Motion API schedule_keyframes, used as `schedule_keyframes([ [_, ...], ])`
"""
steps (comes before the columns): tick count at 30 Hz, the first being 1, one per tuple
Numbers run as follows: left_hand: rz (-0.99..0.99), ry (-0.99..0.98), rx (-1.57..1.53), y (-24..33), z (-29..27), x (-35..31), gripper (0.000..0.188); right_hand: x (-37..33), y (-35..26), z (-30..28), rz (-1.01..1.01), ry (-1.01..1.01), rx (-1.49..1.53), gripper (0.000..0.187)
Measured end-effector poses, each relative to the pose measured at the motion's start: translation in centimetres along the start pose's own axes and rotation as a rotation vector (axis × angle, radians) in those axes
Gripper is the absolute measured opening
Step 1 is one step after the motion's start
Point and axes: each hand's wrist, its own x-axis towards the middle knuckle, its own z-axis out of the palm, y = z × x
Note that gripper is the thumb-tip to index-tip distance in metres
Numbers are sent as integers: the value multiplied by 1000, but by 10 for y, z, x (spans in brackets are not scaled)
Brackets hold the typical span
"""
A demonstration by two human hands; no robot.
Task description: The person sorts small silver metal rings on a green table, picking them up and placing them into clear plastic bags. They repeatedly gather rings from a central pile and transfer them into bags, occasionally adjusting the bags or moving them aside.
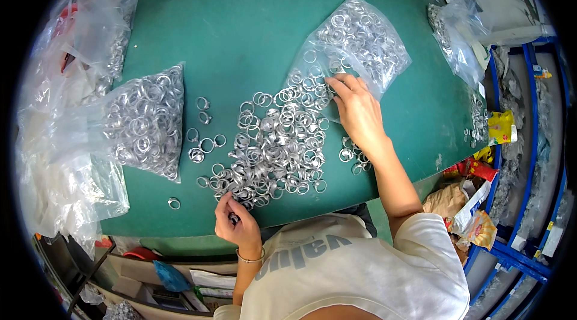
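A heap of silvery metal rings point(273, 151) lies on the green tabletop point(222, 31). My left hand point(238, 228) is at the heap's near edge, its fingers curled round at least one metal ring point(234, 218). Thumb and forefinger touch the rings there. At the heap's far right, my right hand point(359, 109) reaches over rings at the mouth of a clear plastic bag point(366, 37) full of the same rings. Its fingers are bent, with a gap between thumb and forefinger; the fingertips touch rings or the bag's edge, I cannot tell which.
A filled ring bag point(147, 121) stands left of the heap, beside crumpled clear plastic point(72, 181). Several loose rings point(205, 144) lie between. At right are another bag point(460, 40), small rings point(478, 118), a yellow packet point(502, 127) and blue shelving point(529, 139).
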Motion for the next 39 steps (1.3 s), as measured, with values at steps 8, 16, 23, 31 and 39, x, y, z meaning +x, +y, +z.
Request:
schedule_keyframes([
  [8,6,22,8,1,1,0,13,-7,4,-2,266,-14,530,33],
  [16,23,28,10,2,2,2,11,-19,-2,-4,346,28,1214,30],
  [23,39,17,20,8,1,4,11,-17,1,-7,132,-35,693,28],
  [31,42,31,21,6,2,4,11,6,-2,-4,206,-26,351,37],
  [39,12,20,23,5,2,2,12,9,-15,12,7,-262,41,46],
])
